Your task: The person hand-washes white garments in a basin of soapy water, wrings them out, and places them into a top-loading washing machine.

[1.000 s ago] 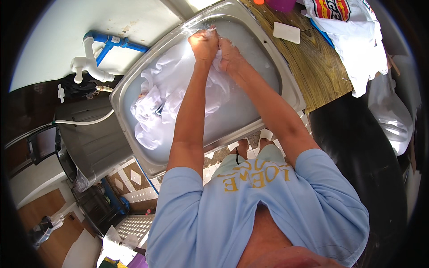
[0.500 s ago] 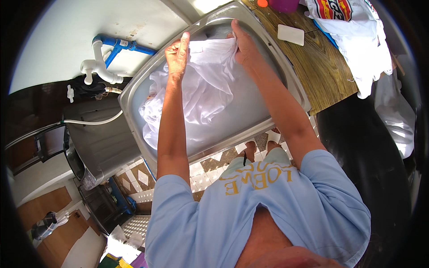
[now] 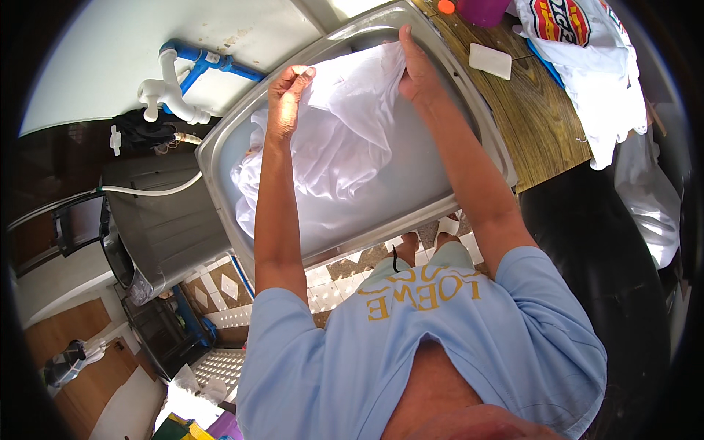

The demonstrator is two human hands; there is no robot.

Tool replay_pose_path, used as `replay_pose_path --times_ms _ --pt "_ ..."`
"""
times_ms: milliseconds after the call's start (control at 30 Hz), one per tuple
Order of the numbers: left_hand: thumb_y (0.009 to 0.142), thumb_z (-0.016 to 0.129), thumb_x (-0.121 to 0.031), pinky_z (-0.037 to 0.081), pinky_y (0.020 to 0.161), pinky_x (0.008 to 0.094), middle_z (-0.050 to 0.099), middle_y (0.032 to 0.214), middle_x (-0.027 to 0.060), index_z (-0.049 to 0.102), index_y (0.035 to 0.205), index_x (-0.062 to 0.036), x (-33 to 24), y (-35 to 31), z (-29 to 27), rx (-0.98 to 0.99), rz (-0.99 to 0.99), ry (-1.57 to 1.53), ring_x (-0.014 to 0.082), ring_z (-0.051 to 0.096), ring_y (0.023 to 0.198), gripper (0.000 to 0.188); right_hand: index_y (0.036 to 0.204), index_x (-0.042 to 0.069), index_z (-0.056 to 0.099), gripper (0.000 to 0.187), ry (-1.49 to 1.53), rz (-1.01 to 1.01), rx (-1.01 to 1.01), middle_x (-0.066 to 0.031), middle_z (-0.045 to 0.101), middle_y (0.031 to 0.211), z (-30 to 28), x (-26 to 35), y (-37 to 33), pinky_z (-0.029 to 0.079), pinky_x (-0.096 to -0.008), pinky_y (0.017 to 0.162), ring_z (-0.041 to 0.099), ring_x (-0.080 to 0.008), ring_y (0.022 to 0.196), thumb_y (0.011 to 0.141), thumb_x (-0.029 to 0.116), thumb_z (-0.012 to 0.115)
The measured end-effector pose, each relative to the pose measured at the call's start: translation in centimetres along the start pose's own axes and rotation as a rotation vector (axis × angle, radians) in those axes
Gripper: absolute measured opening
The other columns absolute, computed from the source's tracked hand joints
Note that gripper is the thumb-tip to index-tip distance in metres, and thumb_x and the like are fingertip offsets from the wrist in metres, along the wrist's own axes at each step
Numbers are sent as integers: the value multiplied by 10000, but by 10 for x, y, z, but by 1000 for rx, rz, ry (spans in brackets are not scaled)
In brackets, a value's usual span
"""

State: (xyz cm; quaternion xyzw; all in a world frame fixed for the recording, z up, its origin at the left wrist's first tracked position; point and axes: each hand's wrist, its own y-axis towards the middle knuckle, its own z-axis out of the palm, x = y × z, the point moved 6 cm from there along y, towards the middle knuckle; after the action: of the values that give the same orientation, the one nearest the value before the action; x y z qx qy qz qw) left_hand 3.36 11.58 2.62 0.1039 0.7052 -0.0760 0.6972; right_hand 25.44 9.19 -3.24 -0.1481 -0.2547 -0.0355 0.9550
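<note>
Head view showed a white cloth (image 3: pixel 345 139) in a grey basin (image 3: pixel 493 150) of cloudy water (image 3: pixel 422 172). Its top edge was stretched between the two hands, and the rest lay bunched and wet, mostly to the left. The left hand (image 3: pixel 286 99) pinched one corner between its thumb and bent fingers. The right hand (image 3: pixel 418 77) held the other corner with its thumb pointing up; most of its fingers were hidden behind, so I could not tell how tightly they gripped.

Wet cloth is slippery and heavy, so a corner could have slid out of a weak pinch. If it fell fast, water might have splashed over the rim. A hard tug could have stretched the cloth, because the soggy heap pulled back. A wide swing right might have wet the wooden table (image 3: pixel 546 139) or knocked the white block (image 3: pixel 490 61) there.
</note>
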Motion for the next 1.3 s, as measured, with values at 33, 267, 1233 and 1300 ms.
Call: replay_pose_path --times_ms 33,267,1233,1300 --pt "876 644 -165 407 716 198 600 792 -48 645 866 -74 -1 5 0 42 24 -31 48 523 748 91 1001 66 601 398 -4 -15 36 -45 618 906 2 2 -1 498 -334 732 582 -163 822 854 434 635" --pt "908 590 -143 431 724 213 598 844 -31 613 913 -79 -4 16 2 53 34 -133 53 523 790 69 1062 72 580 326 -12 -41 175 -14 597 964 15 11 -8 495 -318 795 577 -145 892 873 330 644" --pt "853 647 -272 447 834 310 603 1021 80 522 1169 -44 32 3 36 183 -29 400 167 559 928 409 939 24 540 289 -1468 -604 -123 -75 625 791 -24 27 13 500 -336 692 619 -188 748 724 115 710" --pt "849 669 -253 473 800 338 617 1036 122 510 1173 -2 40 -9 47 167 -129 695 195 577 926 440 913 18 548 265 -1804 -714 -158 -60 624 780 -26 15 12 495 -340 675 614 -191 720 734 133 706"
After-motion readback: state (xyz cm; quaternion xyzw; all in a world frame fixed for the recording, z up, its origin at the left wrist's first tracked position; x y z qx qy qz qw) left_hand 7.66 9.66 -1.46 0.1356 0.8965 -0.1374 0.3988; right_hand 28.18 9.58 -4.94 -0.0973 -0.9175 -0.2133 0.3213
